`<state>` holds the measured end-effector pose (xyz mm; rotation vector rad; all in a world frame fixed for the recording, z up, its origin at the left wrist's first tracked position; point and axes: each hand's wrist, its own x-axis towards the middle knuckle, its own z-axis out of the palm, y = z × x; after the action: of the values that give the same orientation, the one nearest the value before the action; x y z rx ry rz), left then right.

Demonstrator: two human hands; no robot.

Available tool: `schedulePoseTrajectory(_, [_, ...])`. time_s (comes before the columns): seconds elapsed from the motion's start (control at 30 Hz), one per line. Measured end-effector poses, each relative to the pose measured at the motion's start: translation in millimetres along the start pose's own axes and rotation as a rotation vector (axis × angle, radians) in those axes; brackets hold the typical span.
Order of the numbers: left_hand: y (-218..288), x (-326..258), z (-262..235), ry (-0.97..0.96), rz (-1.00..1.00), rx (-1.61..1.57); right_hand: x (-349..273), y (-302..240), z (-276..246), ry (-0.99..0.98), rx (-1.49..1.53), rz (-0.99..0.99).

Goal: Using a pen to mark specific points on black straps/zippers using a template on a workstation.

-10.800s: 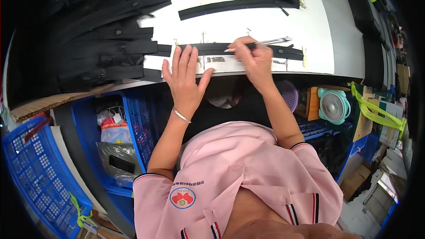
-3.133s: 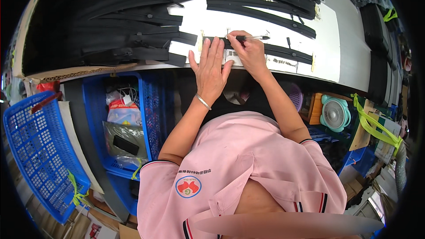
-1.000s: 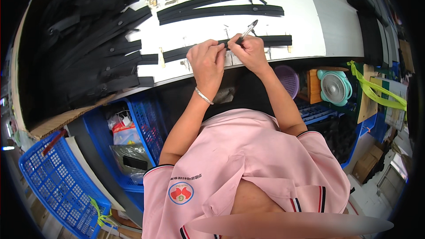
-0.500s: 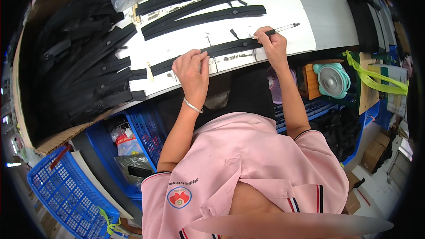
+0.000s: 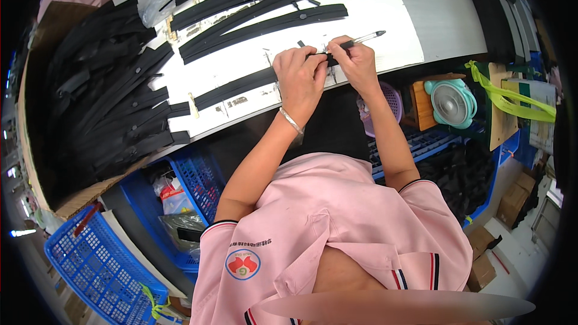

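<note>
Pinched shut, right hand (image 5: 356, 59) grips a pen (image 5: 361, 39); left hand (image 5: 299, 78) presses black strip (image 5: 241, 86).

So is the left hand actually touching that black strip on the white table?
Touching. The head view shows the left hand lying on the black strip, its fingers covering the strip's right end.

Left hand (image 5: 299, 78) curled, knuckles up, right hand (image 5: 355, 60) pinched, fingertips meeting

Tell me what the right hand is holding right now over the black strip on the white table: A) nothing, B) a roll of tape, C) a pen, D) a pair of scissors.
C: the right hand grips a slim pen whose tip points up and right, while the left hand presses on the black strip.
</note>
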<state>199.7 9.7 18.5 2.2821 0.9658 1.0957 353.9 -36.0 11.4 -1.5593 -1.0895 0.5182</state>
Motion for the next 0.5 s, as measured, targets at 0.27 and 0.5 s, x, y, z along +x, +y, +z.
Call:
schedulePoseTrajectory(0.27, [1, -2, 2, 0.007, 0.001, 0.025, -4, 0, -1, 0.029, 0.018, -0.029])
schedulePoseTrajectory(0.5, [0, -3, 4, 0.019, -0.018, 0.023, -5, -4, -10, -0.106, -0.054, -0.099])
